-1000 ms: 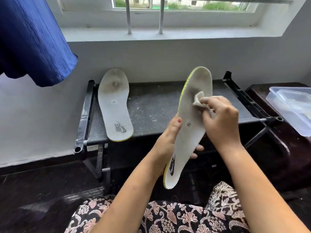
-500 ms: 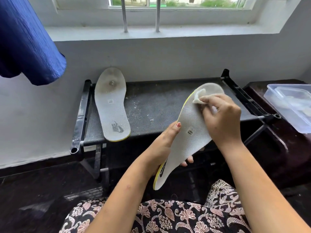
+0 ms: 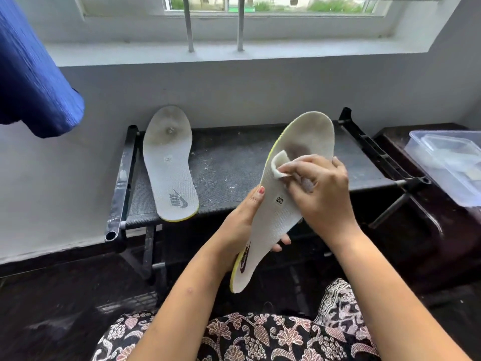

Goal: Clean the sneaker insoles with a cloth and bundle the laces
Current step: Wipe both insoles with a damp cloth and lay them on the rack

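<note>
My left hand [image 3: 243, 225] grips a white insole [image 3: 304, 142] with a yellow edge near its heel, thumb on top and fingers behind, holding it up over my lap with the toe pointing away. My right hand [image 3: 320, 188] pinches a small white cloth [image 3: 279, 165] and presses it on the insole's middle, near the left edge. A grey damp-looking patch shows just above the cloth. A second insole [image 3: 169, 165] with a grey logo lies flat at the left end of a black rack [image 3: 234, 165]. No laces are in view.
The low black rack stands against a white wall under a barred window. A clear plastic container [image 3: 450, 162] sits on a dark surface at the right. Blue fabric [image 3: 33, 74] hangs at the upper left. My patterned skirt [image 3: 260, 337] fills the bottom.
The held insole tipped down to the right, then came back more upright. My right hand slid the cloth from the toe area down toward the insole's middle.
</note>
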`<act>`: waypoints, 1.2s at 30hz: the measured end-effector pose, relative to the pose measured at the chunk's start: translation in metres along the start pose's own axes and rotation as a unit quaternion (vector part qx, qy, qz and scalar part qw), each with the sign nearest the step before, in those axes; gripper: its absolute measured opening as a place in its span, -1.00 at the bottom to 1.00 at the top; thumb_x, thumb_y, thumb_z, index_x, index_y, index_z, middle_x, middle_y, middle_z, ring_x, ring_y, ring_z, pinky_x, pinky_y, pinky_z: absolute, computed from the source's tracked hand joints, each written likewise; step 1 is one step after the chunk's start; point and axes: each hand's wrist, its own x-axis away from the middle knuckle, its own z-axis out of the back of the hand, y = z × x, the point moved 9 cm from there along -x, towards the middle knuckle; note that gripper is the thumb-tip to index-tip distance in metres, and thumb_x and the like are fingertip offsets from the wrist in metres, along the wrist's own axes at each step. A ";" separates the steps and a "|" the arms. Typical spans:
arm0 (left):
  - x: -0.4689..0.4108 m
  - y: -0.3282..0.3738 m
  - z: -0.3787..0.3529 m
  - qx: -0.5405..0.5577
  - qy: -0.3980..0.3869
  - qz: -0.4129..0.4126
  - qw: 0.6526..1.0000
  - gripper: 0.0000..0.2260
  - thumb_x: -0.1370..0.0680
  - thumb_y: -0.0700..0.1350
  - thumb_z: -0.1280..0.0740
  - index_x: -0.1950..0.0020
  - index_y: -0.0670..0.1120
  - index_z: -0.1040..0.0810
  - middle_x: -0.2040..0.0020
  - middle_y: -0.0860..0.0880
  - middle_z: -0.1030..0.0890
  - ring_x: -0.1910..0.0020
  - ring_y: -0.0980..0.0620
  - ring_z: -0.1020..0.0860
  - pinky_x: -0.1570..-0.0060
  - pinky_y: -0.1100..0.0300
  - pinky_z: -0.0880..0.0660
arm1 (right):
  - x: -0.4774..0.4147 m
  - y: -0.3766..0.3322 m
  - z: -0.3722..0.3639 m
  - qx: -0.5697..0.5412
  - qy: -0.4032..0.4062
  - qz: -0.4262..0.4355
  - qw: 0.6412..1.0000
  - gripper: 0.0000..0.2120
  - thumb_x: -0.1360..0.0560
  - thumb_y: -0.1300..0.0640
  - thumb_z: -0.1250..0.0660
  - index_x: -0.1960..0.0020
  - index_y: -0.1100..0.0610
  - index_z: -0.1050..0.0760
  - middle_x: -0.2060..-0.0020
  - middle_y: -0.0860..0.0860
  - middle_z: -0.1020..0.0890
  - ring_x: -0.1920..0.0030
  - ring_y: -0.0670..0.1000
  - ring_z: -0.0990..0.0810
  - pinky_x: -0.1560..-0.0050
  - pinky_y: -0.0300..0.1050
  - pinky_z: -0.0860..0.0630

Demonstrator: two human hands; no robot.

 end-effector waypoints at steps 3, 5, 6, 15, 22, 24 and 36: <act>-0.002 -0.004 0.007 0.029 0.024 0.011 0.999 -0.30 -0.39 0.27 -0.16 -0.29 -0.26 -0.42 0.31 -0.19 -0.64 0.39 -0.10 -0.61 0.39 0.11 -0.57 | 0.002 -0.006 -0.007 0.006 -0.018 0.009 1.000 -0.85 -0.37 0.20 -0.36 0.12 0.03 -0.65 0.15 -0.12 -0.61 0.02 -0.19 -0.50 -0.36 0.34 -0.15; -0.003 -0.005 0.014 0.070 0.053 0.015 0.996 -0.36 -0.37 0.28 -0.18 -0.13 -0.24 -0.55 0.25 -0.21 -0.64 0.33 -0.09 -0.63 0.32 0.08 -0.59 | 0.004 -0.012 -0.013 0.009 -0.032 0.020 0.999 -0.86 -0.37 0.19 -0.36 0.12 0.02 -0.64 0.15 -0.10 -0.62 0.03 -0.18 -0.51 -0.39 0.27 -0.12; -0.004 -0.004 0.015 0.110 0.056 0.018 0.992 -0.40 -0.38 0.27 -0.20 -0.09 -0.21 -0.57 0.19 -0.20 -0.63 0.26 -0.08 -0.63 0.26 0.08 -0.60 | 0.006 -0.017 -0.017 0.007 -0.044 0.027 0.999 -0.87 -0.37 0.18 -0.37 0.12 0.01 -0.64 0.16 -0.11 -0.62 0.04 -0.19 -0.52 -0.40 0.23 -0.11; 0.000 0.018 0.031 0.210 0.090 -0.057 0.972 -0.31 -0.56 0.31 0.04 -0.33 -0.22 -0.45 -0.23 -0.22 -0.57 -0.19 -0.13 -0.57 -0.17 0.07 -0.51 | 0.024 -0.052 -0.054 -0.091 -0.296 0.068 0.948 -0.82 -0.30 0.30 -0.43 0.21 0.04 -0.65 0.32 -0.24 -0.55 0.30 -0.37 -0.46 0.18 -0.49 -0.32; -0.005 0.019 0.025 0.267 0.098 -0.081 0.955 -0.32 -0.55 0.33 0.07 -0.19 -0.18 -0.54 -0.06 -0.17 -0.64 0.06 -0.08 -0.65 -0.01 0.08 -0.57 | 0.029 -0.050 -0.049 0.021 -0.343 0.061 0.937 -0.85 -0.36 0.14 -0.43 0.22 -0.12 -0.61 0.39 -0.34 -0.52 0.19 -0.22 -0.55 -0.16 -0.16 -0.24; -0.006 0.021 0.028 0.276 0.102 -0.086 0.952 -0.28 -0.53 0.37 0.07 -0.19 -0.19 -0.54 -0.04 -0.18 -0.62 0.10 -0.08 -0.62 -0.04 0.06 -0.54 | 0.032 -0.047 -0.047 -0.007 -0.370 0.027 0.929 -0.84 -0.34 0.17 -0.44 0.22 -0.10 -0.63 0.40 -0.30 -0.55 0.19 -0.18 -0.59 -0.11 -0.18 -0.35; 0.004 0.042 0.049 0.277 0.154 -0.188 0.930 -0.35 -0.58 0.29 0.08 -0.32 -0.17 -0.46 -0.17 -0.13 -0.59 0.02 -0.10 -0.62 -0.11 0.02 -0.52 | 0.052 0.026 -0.046 -0.057 -0.453 -0.172 0.873 -0.98 -0.37 0.24 -0.42 0.21 0.16 -0.59 0.44 0.02 -0.63 0.42 -0.12 -0.58 0.42 -0.37 -0.42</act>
